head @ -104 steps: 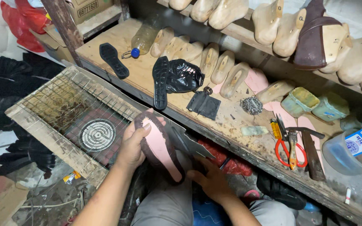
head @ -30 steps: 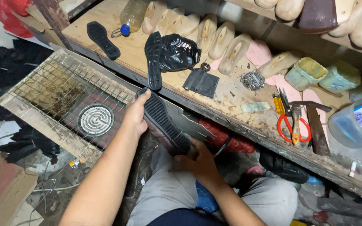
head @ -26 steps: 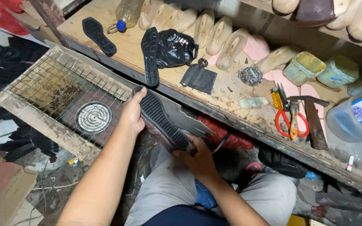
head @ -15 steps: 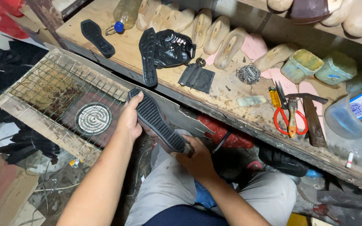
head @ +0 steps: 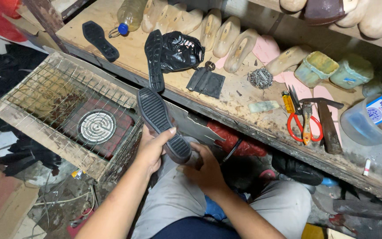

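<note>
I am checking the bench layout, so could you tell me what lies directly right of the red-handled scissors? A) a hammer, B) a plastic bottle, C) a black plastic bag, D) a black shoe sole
A: a hammer lies on the wooden bench just right of the red-handled scissors, with its head pointing toward them.

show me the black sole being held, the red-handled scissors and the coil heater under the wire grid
black ribbed shoe sole (head: 158, 116), head view, middle of the tread
red-handled scissors (head: 296, 118), head view, near the pivot above the red loops
round coil heater (head: 97, 126), head view, centre of the spiral
</note>
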`<state>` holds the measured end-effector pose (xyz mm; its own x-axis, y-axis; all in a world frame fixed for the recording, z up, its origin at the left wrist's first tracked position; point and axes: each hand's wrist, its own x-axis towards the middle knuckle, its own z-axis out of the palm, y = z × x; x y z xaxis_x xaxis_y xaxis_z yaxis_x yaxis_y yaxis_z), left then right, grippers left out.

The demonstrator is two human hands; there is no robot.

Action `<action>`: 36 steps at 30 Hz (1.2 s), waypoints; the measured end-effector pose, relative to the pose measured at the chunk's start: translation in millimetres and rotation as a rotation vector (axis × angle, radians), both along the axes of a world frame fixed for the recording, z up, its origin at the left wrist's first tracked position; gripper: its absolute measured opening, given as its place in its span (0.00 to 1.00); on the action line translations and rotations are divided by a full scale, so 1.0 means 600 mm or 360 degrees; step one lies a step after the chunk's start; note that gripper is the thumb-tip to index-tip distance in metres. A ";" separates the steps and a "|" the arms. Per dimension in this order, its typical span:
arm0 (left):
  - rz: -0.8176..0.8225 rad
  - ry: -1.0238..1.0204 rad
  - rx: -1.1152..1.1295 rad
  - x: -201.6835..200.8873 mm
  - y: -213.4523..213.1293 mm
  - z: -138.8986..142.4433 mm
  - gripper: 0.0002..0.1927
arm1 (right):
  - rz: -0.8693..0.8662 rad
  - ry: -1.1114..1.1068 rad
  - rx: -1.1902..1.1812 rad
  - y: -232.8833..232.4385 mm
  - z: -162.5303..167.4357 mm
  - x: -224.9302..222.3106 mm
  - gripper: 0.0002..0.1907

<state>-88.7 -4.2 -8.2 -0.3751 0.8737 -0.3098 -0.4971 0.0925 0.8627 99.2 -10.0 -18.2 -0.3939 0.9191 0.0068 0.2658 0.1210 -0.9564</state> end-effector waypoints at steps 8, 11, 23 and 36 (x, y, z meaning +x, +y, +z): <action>-0.0016 -0.0407 0.0319 -0.009 0.009 0.057 0.28 | 0.0021 0.0527 0.0290 -0.007 0.036 0.008 0.36; -0.0022 -0.0413 0.0443 -0.002 0.008 0.068 0.27 | 0.0041 0.0573 0.0370 -0.008 0.049 0.006 0.37; -0.0179 -0.0265 0.0563 0.006 0.003 0.076 0.40 | 0.0027 0.0545 0.0744 -0.014 0.077 0.004 0.31; -0.0590 0.0157 0.0397 -0.014 0.011 0.006 0.43 | 0.0114 0.0087 -0.0071 0.050 0.031 0.013 0.23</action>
